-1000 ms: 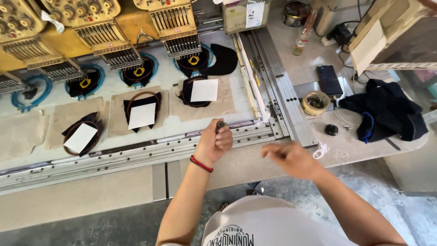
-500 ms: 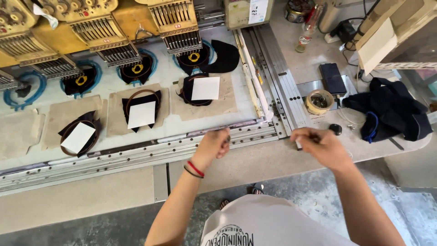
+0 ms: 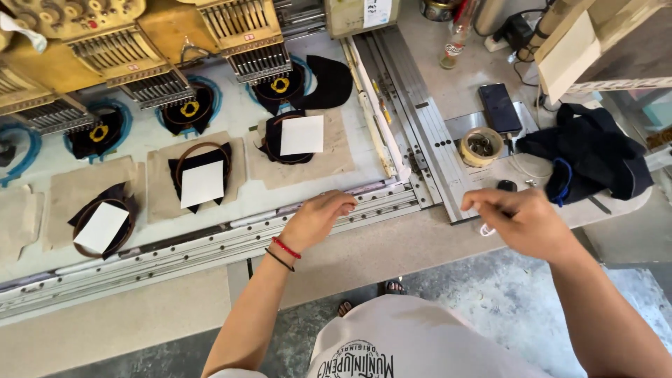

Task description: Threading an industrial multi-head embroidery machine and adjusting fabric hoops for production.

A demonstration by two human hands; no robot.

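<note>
Meanwhile, the left hand [image 3: 318, 217] rests loosely curled on the metal rail [image 3: 210, 245]; the right hand [image 3: 521, 220] pinches something small and white over the desk [image 3: 392, 245].

the right hand [image 3: 521, 222] is motion-blurred; whether it pinches the small white thing [image 3: 486, 229] under it is unclear.

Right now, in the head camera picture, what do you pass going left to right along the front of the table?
Hooped dark cloth with a white square → left hand → right hand → dark blue cloth pile.
</note>
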